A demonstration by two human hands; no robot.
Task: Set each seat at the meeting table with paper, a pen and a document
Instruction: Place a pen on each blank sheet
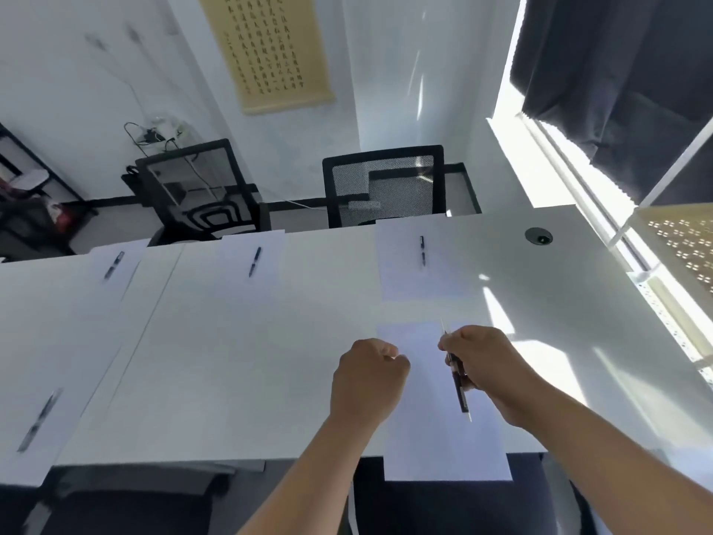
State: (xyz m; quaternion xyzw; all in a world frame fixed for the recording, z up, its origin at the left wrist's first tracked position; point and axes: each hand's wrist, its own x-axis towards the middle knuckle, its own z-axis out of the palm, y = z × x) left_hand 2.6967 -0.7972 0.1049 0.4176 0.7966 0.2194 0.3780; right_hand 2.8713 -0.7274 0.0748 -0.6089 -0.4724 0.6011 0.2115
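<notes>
Head view showed your right hand (488, 364) pinching a dark pen (457, 376) just above the near sheet of paper (428, 430) on the white table (308, 341). Your left hand (366, 376) was curled shut, and I could not tell if it held anything. You probably needed to lay the pen flat and straight on the middle of the sheet, like the pen on the far sheet (422, 251).

The right hand (488, 370) grips a dark pen (458, 384) above the near sheet (428, 438) on the white table (293, 341) — the left hand (368, 376) hovers beside it, curled into a fist. Three far sheets each carry a pen — two mesh chairs (384, 185) stand behind.
</notes>
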